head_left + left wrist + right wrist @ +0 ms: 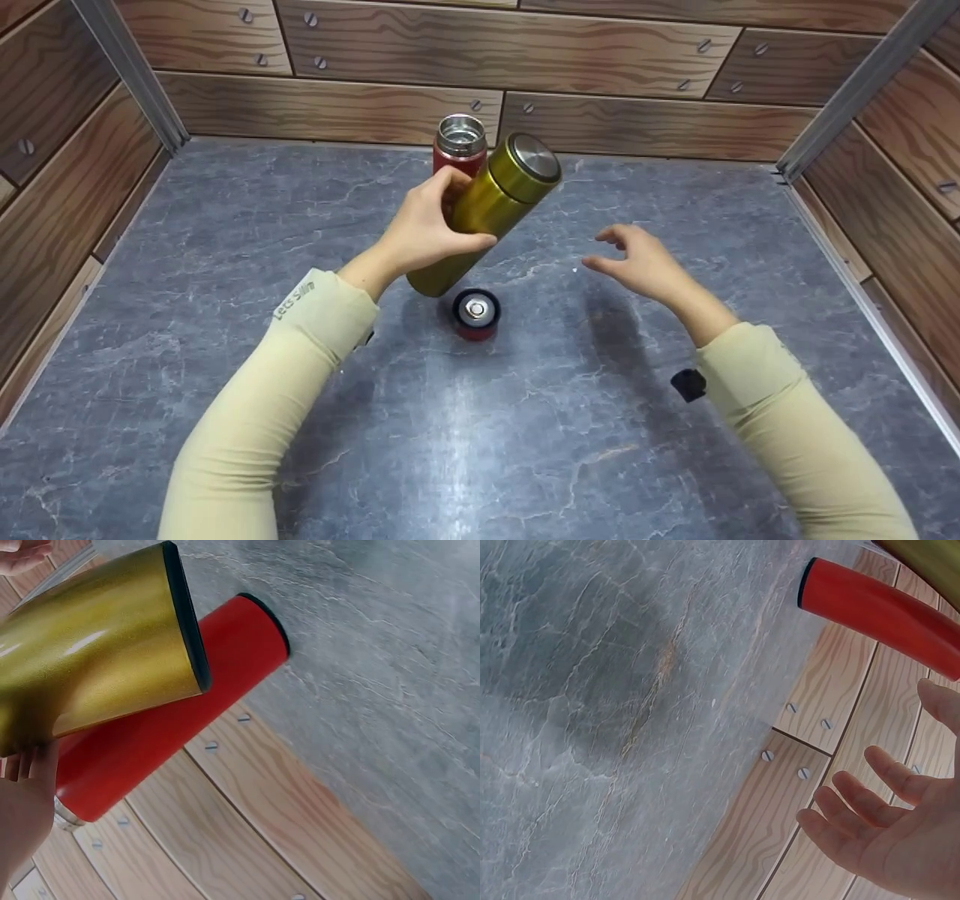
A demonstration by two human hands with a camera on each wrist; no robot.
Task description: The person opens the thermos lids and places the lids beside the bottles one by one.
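Observation:
My left hand [431, 225] grips a gold thermos flask [487, 210] round its middle. The flask is tilted, its round steel-faced end up to the right and its other end low over the table. Behind it stands a red thermos flask [459, 142] with its steel mouth uncovered; the left wrist view shows its red body [172, 712] partly behind the gold one. On the table just below the gold flask lies a red lid [476, 313], its inner side up. To the right, my right hand [637, 259] hovers with fingers loosely bent and nothing in it.
A grey marbled table [465, 450] lies under everything. Wood-patterned panels [510, 52] wall it at the back and on both sides, with metal posts [855, 90] at the corners. A black wrist device [688, 385] sits at the right sleeve.

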